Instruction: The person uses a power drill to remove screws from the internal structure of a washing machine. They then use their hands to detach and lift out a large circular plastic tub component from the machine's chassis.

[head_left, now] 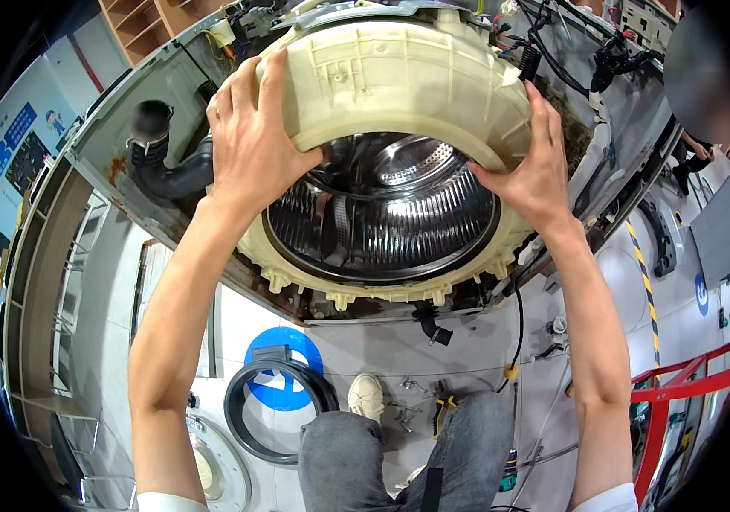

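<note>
Knees (pixel 399 452) lay nearest, gasket (pixel 278 410) on floor at left. Left hand (pixel 250 141) and right hand (pixel 535 166) clamped tub ring (pixel 399 81) on opposite sides, fingers (pixel 273 72) spread over its rim; drum (pixel 382 213) lay between, axis toward viewer.

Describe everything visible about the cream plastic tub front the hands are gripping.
The cream plastic tub front is a ribbed, yellowed ring with clip tabs along its lower rim, framing the shiny steel drum. It sits tilted in the opened washing machine casing. The left hand and right hand grip its upper edge.
</note>
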The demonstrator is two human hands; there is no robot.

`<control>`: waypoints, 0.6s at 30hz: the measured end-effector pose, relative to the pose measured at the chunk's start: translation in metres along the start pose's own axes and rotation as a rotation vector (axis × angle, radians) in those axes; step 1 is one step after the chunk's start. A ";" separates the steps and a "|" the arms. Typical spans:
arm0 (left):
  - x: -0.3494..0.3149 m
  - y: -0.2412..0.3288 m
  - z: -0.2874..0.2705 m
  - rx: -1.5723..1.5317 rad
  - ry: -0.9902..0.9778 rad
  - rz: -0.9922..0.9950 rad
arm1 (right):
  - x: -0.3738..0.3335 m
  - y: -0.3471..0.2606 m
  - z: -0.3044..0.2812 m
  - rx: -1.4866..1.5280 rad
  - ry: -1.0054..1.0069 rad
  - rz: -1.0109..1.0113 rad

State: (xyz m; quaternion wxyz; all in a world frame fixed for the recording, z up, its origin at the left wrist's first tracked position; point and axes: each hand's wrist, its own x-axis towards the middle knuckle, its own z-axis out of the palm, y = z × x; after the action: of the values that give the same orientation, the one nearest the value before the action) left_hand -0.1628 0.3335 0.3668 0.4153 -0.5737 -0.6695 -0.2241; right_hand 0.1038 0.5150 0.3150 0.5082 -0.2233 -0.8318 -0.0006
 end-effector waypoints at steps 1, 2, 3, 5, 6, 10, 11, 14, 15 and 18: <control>0.000 0.000 0.000 -0.008 -0.001 -0.006 | -0.001 0.000 -0.001 -0.004 0.003 0.001; 0.000 0.000 -0.001 0.000 -0.002 -0.019 | -0.002 -0.001 -0.001 -0.007 0.004 0.000; 0.000 0.001 -0.002 0.032 -0.008 -0.036 | -0.003 -0.001 -0.001 -0.014 -0.002 0.000; 0.002 0.001 -0.003 -0.020 0.005 0.008 | -0.003 0.000 -0.002 -0.014 -0.021 0.031; 0.003 0.001 -0.004 -0.020 -0.002 0.016 | -0.004 0.000 -0.002 -0.007 -0.038 0.042; 0.004 0.003 -0.010 0.007 -0.040 0.005 | -0.001 0.003 -0.004 0.013 -0.061 0.043; 0.003 0.004 -0.011 -0.004 -0.027 0.015 | -0.001 0.004 -0.004 0.013 -0.055 0.044; 0.000 0.006 -0.012 0.004 -0.014 0.019 | -0.001 0.004 -0.005 0.028 -0.047 0.025; -0.001 0.006 -0.011 0.007 -0.014 0.016 | -0.002 0.003 -0.005 0.031 -0.050 0.028; 0.000 0.004 -0.009 0.002 -0.009 0.024 | -0.005 0.001 -0.005 0.001 -0.036 0.013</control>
State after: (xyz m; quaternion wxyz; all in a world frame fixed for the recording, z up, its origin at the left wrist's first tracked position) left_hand -0.1566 0.3276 0.3711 0.4154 -0.5821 -0.6649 -0.2157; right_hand 0.1099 0.5125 0.3125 0.4931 -0.2284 -0.8394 0.0071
